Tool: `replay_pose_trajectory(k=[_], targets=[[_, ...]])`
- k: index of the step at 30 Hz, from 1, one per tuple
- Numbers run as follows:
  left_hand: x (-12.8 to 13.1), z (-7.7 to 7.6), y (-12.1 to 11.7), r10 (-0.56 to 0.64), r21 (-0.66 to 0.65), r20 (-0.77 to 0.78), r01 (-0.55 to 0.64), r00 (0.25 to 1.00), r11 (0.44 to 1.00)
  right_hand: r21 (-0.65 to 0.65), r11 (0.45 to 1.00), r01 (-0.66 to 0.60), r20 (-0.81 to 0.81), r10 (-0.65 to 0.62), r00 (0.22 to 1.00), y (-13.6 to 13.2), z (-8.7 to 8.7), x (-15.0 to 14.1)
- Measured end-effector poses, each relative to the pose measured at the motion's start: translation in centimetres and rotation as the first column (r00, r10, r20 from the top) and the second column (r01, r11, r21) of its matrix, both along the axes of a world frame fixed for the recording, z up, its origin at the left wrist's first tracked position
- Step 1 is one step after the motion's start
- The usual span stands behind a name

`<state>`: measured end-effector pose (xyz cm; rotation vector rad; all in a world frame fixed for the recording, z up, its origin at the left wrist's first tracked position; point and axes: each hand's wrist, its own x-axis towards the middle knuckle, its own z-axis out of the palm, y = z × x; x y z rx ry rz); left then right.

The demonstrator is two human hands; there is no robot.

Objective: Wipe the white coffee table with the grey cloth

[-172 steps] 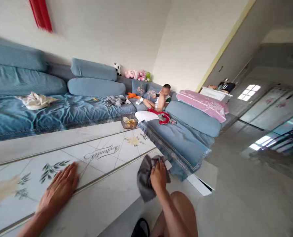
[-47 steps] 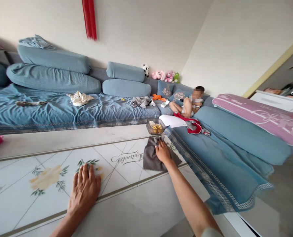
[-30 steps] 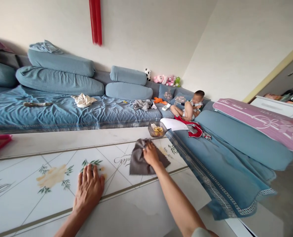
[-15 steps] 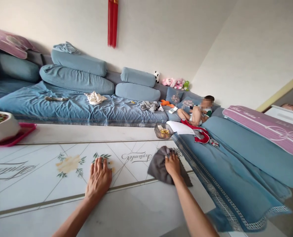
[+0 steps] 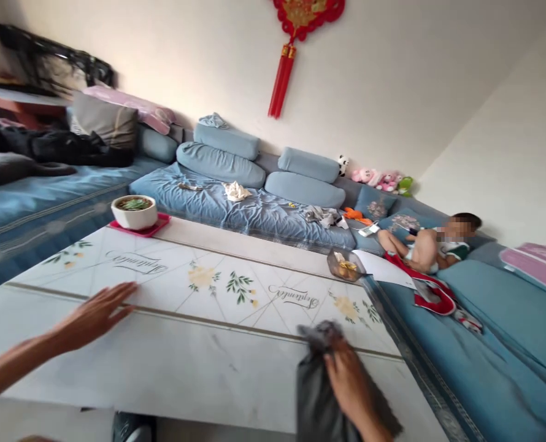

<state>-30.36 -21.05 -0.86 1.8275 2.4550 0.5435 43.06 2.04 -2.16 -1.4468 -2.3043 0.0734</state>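
A white marble-look table (image 5: 194, 362) with flower prints fills the lower middle of the view. My right hand (image 5: 349, 383) grips a dark grey cloth (image 5: 314, 393) near the table's near right edge, and the cloth hangs partly over that edge. My left hand (image 5: 96, 313) is at the table's left side with its fingers stretched out and pointing right. It holds nothing and is slightly blurred.
A white bowl with a green plant (image 5: 134, 212) sits on a pink tray (image 5: 139, 228) at the far left corner. A clear dish of snacks (image 5: 345, 265) stands at the far right edge. Blue sofas (image 5: 254, 212) surround the table. A person (image 5: 432, 245) sits on the right sofa.
My right hand has pulled the grey cloth toward the near edge. My left hand has slid left across the table. The view has swung left, bringing in the plant bowl and the left sofa.
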Motion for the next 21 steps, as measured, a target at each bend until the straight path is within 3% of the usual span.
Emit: replay_pose_trajectory(k=[2, 3, 5, 7, 8, 10, 12, 13, 15, 16, 17, 19, 21], targets=[[-3.8, -0.6, -5.7, 0.171, -0.026, -0.046, -0.172, 0.984, 0.985, -0.017, 0.975, 0.224, 0.046, -0.223, 0.974, 5.0, 3.5, 1.2], [-4.6, -0.6, -7.5, 0.225, -0.034, -0.055, -0.227, 0.973, 0.973, -0.031, 0.952, 0.305, 0.074, -0.302, 0.95, 7.3, 5.4, -0.2], [-4.3, -0.1, -9.0, 0.261, -0.05, -0.07, -0.265, 0.963, 0.963, -0.045, 0.929, 0.368, 0.117, -0.36, 0.925, 10.5, 8.9, -6.3], [-3.0, 0.8, -8.8, 0.262, -0.05, -0.091, -0.267, 0.961, 0.962, -0.043, 0.967, 0.252, 0.133, -0.244, 0.96, 10.8, 10.8, -15.6], [-2.3, 1.3, -8.4, 0.257, -0.047, -0.096, -0.262, 0.962, 0.964, -0.046, 0.988, 0.148, 0.14, -0.14, 0.98, 9.6, 11.1, -20.8], [-1.5, 2.1, -7.8, 0.243, -0.057, -0.086, -0.248, 0.966, 0.967, -0.065, 0.992, -0.106, 0.152, 0.115, 0.982, 4.6, 10.3, -30.4], [-1.2, 2.6, -7.8, 0.232, -0.08, -0.063, -0.236, 0.971, 0.968, -0.098, 0.925, -0.366, 0.143, 0.377, 0.915, -2.7, 8.2, -36.7], [-1.2, 2.7, -7.9, 0.229, -0.087, -0.053, -0.233, 0.972, 0.969, -0.117, 0.856, -0.503, 0.118, 0.515, 0.849, -6.5, 6.9, -38.0], [-1.2, 2.6, -8.2, 0.229, -0.083, -0.042, -0.232, 0.972, 0.969, -0.155, 0.703, -0.694, 0.046, 0.707, 0.706, -12.5, 3.7, -36.2], [-1.2, 2.4, -8.4, 0.229, -0.076, -0.04, -0.231, 0.973, 0.97, -0.167, 0.658, -0.734, 0.017, 0.746, 0.665, -14.2, 2.1, -33.4], [-1.2, 2.3, -8.5, 0.227, -0.066, -0.041, -0.229, 0.973, 0.971, -0.173, 0.658, -0.732, 0.004, 0.744, 0.668, -14.8, 0.6, -29.4], [-1.2, 1.9, -8.5, 0.22, -0.045, -0.048, -0.222, 0.974, 0.974, -0.155, 0.77, -0.618, 0.029, 0.629, 0.777, -12.4, -1.2, -20.0], [-1.2, 1.6, -8.4, 0.218, -0.027, -0.054, -0.219, 0.974, 0.975, -0.105, 0.913, -0.394, 0.045, 0.4, 0.915, -6.7, -0.8, -11.6]])
